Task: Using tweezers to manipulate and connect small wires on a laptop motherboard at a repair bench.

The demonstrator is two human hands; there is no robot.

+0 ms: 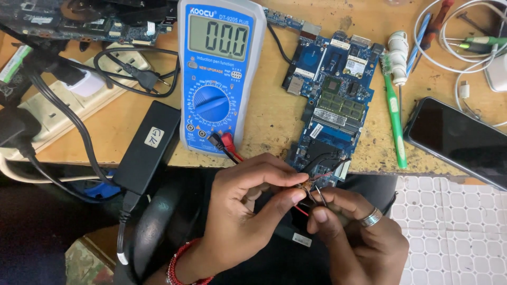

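My left hand point(240, 211) and my right hand point(359, 232) meet just below the bench edge, pinching thin red and black wires point(312, 191) and a small brownish part between the fingertips. The right hand wears a silver ring, the left wrist a red bead bracelet. Above the hands lies a blue circuit board point(330, 100), overhanging the bench edge. A blue and grey digital multimeter point(217, 74) stands left of the board, with a red and a black lead plugged in at its bottom.
A black power adapter point(148, 145) hangs over the wooden bench's point(274, 121) edge at left, next to a cream power strip point(63, 111) with plugs. A green toothbrush point(395, 116), a dark phone point(459, 140), white cables and screwdrivers lie at right.
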